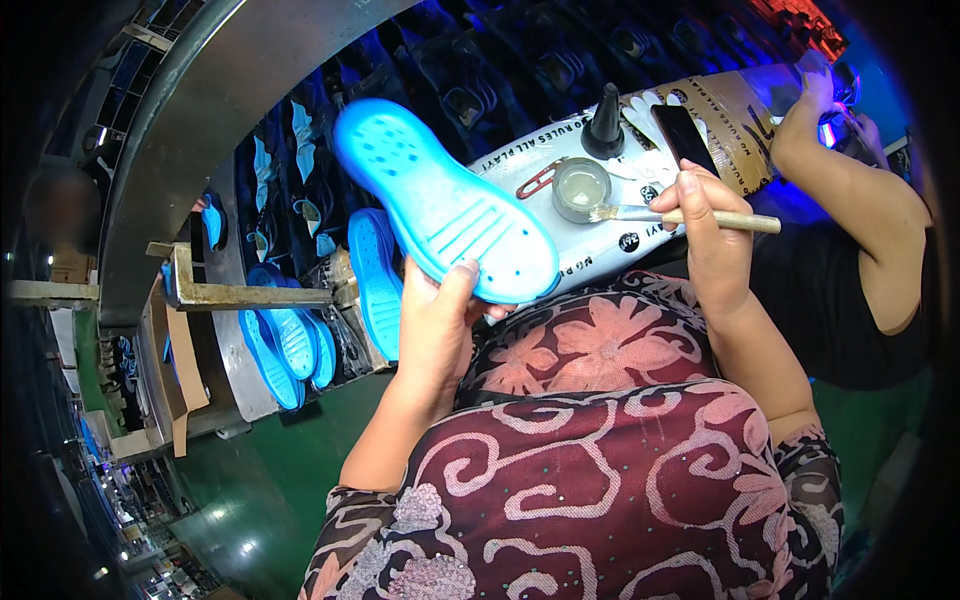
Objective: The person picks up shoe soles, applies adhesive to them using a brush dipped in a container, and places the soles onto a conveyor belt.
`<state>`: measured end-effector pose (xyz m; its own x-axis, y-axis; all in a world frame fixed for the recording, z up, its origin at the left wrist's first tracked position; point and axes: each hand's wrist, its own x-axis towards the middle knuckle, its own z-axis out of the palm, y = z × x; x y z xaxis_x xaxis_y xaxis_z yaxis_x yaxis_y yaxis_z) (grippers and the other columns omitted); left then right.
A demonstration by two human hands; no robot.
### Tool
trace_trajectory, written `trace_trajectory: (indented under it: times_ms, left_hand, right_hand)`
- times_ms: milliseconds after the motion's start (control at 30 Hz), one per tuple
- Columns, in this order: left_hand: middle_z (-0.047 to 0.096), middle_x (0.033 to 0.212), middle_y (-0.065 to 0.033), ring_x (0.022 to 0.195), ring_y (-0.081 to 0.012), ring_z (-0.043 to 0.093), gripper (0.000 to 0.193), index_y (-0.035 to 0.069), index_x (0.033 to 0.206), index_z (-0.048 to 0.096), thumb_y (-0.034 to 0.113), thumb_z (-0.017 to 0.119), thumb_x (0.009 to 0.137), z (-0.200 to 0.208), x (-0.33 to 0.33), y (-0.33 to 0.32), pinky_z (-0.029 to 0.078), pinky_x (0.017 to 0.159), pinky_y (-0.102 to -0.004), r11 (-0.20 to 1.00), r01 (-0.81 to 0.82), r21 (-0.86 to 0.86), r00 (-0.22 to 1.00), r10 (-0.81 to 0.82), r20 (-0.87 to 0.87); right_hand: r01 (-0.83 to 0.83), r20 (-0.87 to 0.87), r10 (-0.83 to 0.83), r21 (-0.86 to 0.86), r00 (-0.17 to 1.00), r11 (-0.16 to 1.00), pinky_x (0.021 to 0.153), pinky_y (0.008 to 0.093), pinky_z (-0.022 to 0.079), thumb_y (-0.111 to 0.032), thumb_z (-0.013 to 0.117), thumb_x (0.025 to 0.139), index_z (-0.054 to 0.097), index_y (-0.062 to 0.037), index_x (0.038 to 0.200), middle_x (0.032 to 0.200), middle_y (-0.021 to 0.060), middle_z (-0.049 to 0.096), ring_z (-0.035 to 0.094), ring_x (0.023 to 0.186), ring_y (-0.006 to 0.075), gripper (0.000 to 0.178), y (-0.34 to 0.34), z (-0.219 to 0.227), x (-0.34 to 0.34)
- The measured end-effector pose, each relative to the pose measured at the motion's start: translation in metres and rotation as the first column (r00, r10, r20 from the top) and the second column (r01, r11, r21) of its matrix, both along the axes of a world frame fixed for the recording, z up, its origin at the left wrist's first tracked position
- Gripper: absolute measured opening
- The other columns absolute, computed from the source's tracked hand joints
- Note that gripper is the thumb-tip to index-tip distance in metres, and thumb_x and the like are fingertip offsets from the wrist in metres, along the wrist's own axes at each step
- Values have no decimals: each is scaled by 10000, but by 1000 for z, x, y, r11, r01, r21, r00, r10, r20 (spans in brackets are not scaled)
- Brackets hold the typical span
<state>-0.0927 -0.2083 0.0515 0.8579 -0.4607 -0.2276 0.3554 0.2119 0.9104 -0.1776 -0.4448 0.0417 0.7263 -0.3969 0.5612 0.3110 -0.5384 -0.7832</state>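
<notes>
A bright blue shoe sole [450, 205] is tilted up in front of me, its grooved and dimpled face showing. My left hand [440, 305] grips it by the near end, thumb on top and fingers beneath. My right hand [715, 235] holds a wooden-handled brush [745, 220] between thumb and fingers. Its pale bristles point left, at the rim of a small round pot [581, 190] with cloudy liquid inside; whether they touch the rim I cannot tell. A red-edged ring-shaped piece [538, 181] lies left of the pot, and a black cone-shaped nozzle [604, 125] stands behind it.
More blue soles [285, 340] are stacked at the left beside a metal frame [250, 292]. A dark phone [683, 135] lies on the wrapped work surface [530, 150]. Dark shoe parts line the conveyor [460, 90] beyond. A co-worker's arm [850, 165] reaches in at the right.
</notes>
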Motion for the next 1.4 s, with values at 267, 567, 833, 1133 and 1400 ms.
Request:
trace_trajectory:
  times_ms: [267,567,833,1133,1400]
  left_hand:
    - [603,874,-134,597,-203,594,281,-25,1070,475,94,561,830,-29,11,-1,507,495,-244,996,-59,-63,883,23,-469]
    - [595,874,-92,501,-164,514,293,3,1100,482,104,552,835,-21,17,-3,397,395,-236,989,49,-138,887,-107,-449]
    - [625,832,-155,430,-127,550,813,-31,1417,230,120,654,741,89,17,-66,427,346,-213,698,716,-7,686,-706,-177]
    - [651,1016,-212,881,-256,665,459,-110,1098,538,283,656,891,216,97,-361,569,759,-276,805,474,-357,870,-490,49]
    - [615,834,-71,752,-181,610,494,10,1291,478,288,623,909,107,58,-269,509,716,-315,589,798,-127,596,-740,313]
  right_hand:
    - [12,-119,35,372,992,928,600,240,396,-194,510,966,642,7,742,709,59,606,498,624,97,329,-1,-10,-7]
    - [64,-151,-14,332,988,941,599,254,422,-196,520,961,645,-1,735,691,55,611,535,622,116,323,-20,-18,-11]
    - [133,-112,-108,252,988,958,591,336,408,-154,560,920,665,-31,685,580,75,537,538,601,192,286,-53,-38,-24]
    - [156,-103,-127,346,987,925,601,323,416,-123,547,916,658,-11,690,604,75,580,532,565,179,276,-89,-36,-41]
    - [167,-156,-105,477,982,863,576,251,417,-174,504,970,647,4,730,655,45,584,525,588,107,332,-96,-65,-43]
